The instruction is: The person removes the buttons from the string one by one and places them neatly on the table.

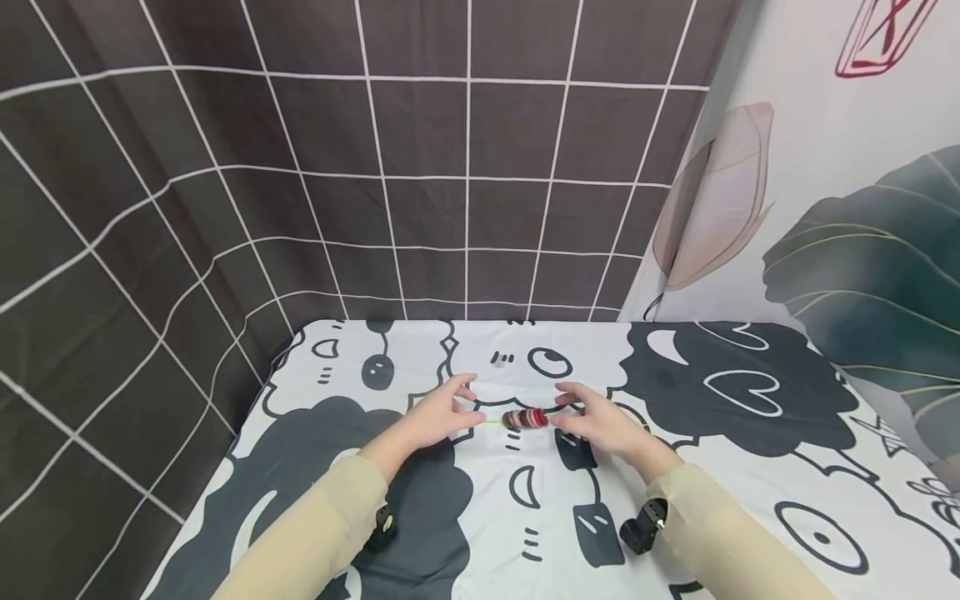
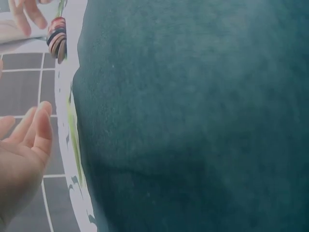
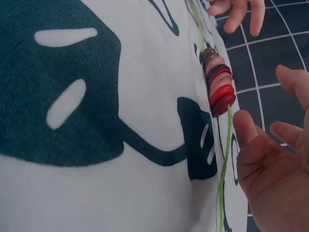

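Note:
A short row of round, flat discs that look like buttons, in red, pink, brown and black, is threaded on a thin green string. It lies on the patterned cloth between the two hands. My left hand is at the left end, its thumb near the string and its fingers spread. On the other side is my right hand, thumb and fingers apart beside the red end. In the right wrist view the string runs past the right fingertips without a visible pinch. The left wrist view shows the discs beyond the left hand.
A white cloth with dark cartoon drawings covers the surface. Behind it hangs a dark curtain with white grid lines. To the right is a leaf-patterned hanging. Black wrist cameras sit at the sleeves.

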The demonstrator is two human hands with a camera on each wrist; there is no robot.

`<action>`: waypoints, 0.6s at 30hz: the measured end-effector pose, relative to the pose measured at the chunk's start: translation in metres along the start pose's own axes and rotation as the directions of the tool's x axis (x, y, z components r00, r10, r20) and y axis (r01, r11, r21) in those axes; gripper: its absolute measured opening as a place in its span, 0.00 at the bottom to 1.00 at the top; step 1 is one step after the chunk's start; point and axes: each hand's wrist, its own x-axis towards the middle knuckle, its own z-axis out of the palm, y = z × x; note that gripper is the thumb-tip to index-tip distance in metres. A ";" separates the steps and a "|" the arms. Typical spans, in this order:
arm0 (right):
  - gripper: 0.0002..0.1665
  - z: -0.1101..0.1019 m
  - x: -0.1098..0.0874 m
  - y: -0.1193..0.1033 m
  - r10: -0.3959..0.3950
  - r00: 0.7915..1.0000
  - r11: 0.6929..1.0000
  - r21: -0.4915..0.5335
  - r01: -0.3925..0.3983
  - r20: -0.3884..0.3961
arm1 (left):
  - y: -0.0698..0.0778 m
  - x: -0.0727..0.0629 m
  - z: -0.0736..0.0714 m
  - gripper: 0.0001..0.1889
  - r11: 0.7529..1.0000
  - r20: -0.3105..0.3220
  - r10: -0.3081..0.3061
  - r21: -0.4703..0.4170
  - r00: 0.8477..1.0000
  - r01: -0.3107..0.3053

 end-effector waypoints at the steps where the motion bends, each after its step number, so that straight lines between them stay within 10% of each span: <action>1: 0.39 0.000 0.000 0.000 0.001 1.000 1.000 0.002 -0.001 -0.001 | 0.001 0.001 0.001 0.37 1.000 0.000 0.004 -0.001 1.000 -0.004; 18: 0.34 0.011 0.007 -0.002 0.000 1.000 0.998 -0.068 0.002 0.025 | 0.004 0.010 0.018 0.32 1.000 0.006 -0.022 -0.009 1.000 0.022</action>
